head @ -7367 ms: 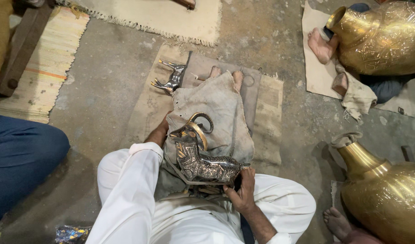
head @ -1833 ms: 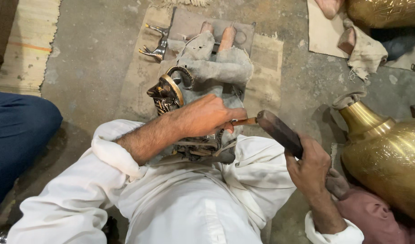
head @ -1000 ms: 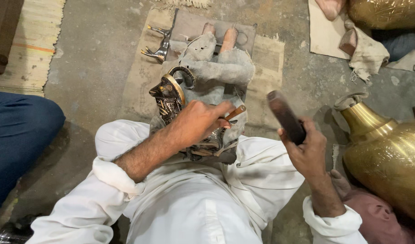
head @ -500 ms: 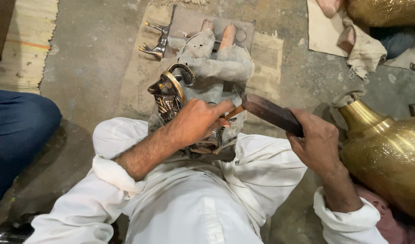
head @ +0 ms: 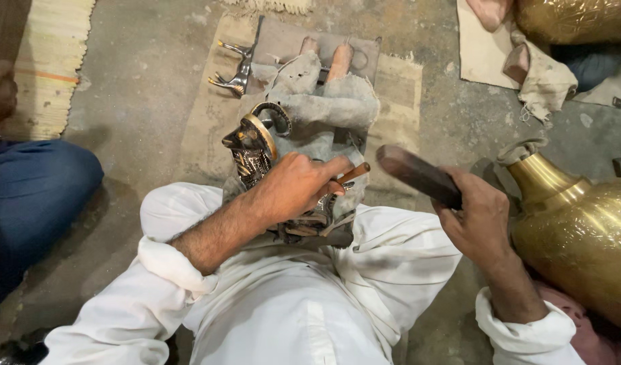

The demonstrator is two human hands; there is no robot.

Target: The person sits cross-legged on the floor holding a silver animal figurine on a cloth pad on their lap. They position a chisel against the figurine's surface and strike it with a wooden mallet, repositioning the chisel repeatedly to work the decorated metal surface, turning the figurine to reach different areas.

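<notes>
Figurine (head: 256, 152): heavy, stiff metal, braced on cloth; left hand (head: 293, 186) pinches chisel (head: 353, 173), right hand (head: 479, 216) clenches mallet (head: 415, 176).

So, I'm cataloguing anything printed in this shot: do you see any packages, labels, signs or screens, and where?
None in view. Only unmarked things: a dark metal animal figure on grey cloth, a brass vase at right, woven mats on the floor.
</notes>
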